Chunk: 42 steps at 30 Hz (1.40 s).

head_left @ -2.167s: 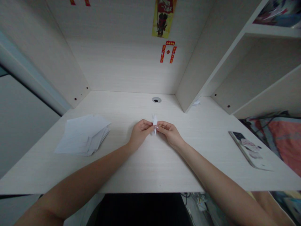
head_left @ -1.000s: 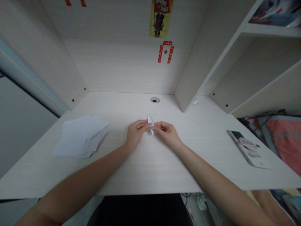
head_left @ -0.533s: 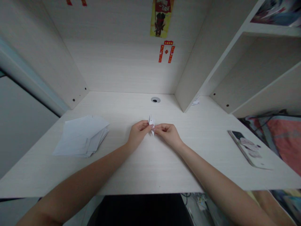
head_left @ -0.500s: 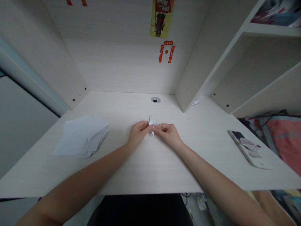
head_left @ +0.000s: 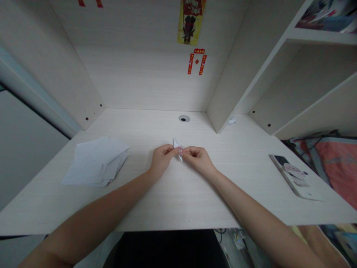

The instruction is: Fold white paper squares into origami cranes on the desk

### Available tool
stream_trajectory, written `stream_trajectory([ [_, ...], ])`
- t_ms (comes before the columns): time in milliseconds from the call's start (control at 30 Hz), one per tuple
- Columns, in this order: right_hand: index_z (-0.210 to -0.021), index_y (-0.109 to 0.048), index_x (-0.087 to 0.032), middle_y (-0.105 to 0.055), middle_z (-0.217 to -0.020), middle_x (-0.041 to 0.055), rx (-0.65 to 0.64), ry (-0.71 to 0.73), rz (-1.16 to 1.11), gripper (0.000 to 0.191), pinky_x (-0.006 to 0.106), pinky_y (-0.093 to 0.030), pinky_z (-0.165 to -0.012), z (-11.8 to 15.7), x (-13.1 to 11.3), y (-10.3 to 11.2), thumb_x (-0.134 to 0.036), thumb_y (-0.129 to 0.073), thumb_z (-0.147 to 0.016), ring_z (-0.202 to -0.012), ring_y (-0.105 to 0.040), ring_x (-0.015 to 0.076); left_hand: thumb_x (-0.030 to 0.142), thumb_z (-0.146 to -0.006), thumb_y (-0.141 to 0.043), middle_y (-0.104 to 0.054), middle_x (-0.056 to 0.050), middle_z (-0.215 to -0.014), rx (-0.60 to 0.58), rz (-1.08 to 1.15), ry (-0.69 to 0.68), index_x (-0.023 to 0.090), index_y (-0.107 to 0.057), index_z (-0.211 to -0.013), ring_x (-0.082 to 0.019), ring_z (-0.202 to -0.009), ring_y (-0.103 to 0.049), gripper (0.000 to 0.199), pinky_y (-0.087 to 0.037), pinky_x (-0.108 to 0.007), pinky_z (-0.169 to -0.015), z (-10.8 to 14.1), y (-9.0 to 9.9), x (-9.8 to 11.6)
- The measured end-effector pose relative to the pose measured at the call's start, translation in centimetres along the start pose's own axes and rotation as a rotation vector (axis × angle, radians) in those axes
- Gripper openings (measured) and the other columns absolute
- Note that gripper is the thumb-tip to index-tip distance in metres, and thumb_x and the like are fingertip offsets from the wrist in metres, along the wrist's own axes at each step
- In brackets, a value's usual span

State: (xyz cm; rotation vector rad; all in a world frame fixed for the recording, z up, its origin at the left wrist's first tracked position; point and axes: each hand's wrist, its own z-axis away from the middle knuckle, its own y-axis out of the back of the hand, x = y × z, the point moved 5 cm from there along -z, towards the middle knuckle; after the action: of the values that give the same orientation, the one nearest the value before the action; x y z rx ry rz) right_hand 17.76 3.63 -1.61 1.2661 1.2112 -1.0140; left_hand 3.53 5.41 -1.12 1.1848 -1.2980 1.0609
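Small folded piece of white paper (head_left: 176, 146) pinched between fingertips of left hand (head_left: 160, 160) and right hand (head_left: 198, 159), both closed narrowly on it, fingertips meeting at its middle. Pointed flaps projecting above and below the pinch; exact fold form too small to tell. Paper held just above pale wood-grain desk (head_left: 178, 193), near its centre, between the two forearms reaching in from the near edge. Loose stack of white paper sheets (head_left: 96, 160) lying flat on desk, well apart to the left. Phone in a patterned case (head_left: 295, 177) lying flat near right edge. Round cable hole (head_left: 184, 118) at desk's back, beyond the hands. Small crumpled paper scrap (head_left: 231, 121) at foot of shelf divider (head_left: 237, 74). Yellow sticker (head_left: 191, 22) and red paper decorations (head_left: 197, 61) on back panel.
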Motion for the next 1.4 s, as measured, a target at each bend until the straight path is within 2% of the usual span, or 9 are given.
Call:
stream_trajectory([
  [367,-0.075,-0.071,-0.013,-0.065,-0.064,0.0037,0.025,-0.023,0.053,0.036,0.022,-0.033,-0.048,0.07,0.08,0.17,-0.048,-0.068,-0.065,-0.052,-0.046,0.0095,0.046,-0.067,-0.066,-0.046,0.005,-0.052,-0.036,0.044,-0.011,0.016,-0.054,-0.055,-0.008,-0.053,-0.038,0.035,-0.029,-0.022,-0.053,-0.03,-0.13,-0.14],
  [567,-0.065,-0.069,-0.014,-0.061,-0.056,0.0005,-0.011,-0.017,0.134,0.033,0.023,-0.028,-0.046,0.32,-0.03,-0.18,-0.048,-0.068,-0.066,-0.048,-0.041,0.0081,0.046,-0.069,-0.065,-0.046,0.005,-0.053,-0.024,0.023,-0.001,0.015,-0.054,-0.056,-0.008,-0.052,-0.038,0.035,-0.029,-0.022,-0.053,0.04,-0.13,-0.05],
  [700,-0.062,-0.067,-0.014,-0.056,-0.051,-0.0018,-0.061,-0.017,0.108,0.034,0.023,-0.024,-0.044,0.32,0.33,-0.59,-0.048,-0.067,-0.066,-0.045,-0.036,0.0071,0.045,-0.069,-0.065,-0.046,0.005,-0.054,-0.036,0.045,0.001,0.016,-0.052,-0.056,-0.008,-0.053,-0.039,0.035,-0.030,-0.021,-0.053,0.10,-0.19,0.09],
  [1133,-0.064,-0.070,-0.015,-0.065,-0.059,0.0027,-0.073,-0.003,0.109,0.035,0.023,-0.032,-0.048,0.26,0.06,-0.57,-0.049,-0.064,-0.070,-0.050,-0.046,0.0096,0.046,-0.069,-0.064,-0.052,0.003,-0.055,-0.030,0.115,-0.010,0.017,-0.054,-0.058,-0.009,-0.054,-0.045,0.033,-0.035,-0.022,-0.055,0.10,-0.26,0.29],
  [1400,-0.062,-0.069,-0.015,-0.061,-0.055,0.0015,-0.104,-0.001,0.164,0.036,0.023,-0.027,-0.046,0.20,0.11,-0.56,-0.050,-0.063,-0.070,-0.046,-0.041,0.0080,0.043,-0.071,-0.064,-0.056,0.002,-0.062,-0.020,0.118,-0.003,0.016,-0.060,-0.065,-0.010,-0.060,-0.047,0.028,-0.036,-0.021,-0.060,0.01,-0.23,-0.08],
])
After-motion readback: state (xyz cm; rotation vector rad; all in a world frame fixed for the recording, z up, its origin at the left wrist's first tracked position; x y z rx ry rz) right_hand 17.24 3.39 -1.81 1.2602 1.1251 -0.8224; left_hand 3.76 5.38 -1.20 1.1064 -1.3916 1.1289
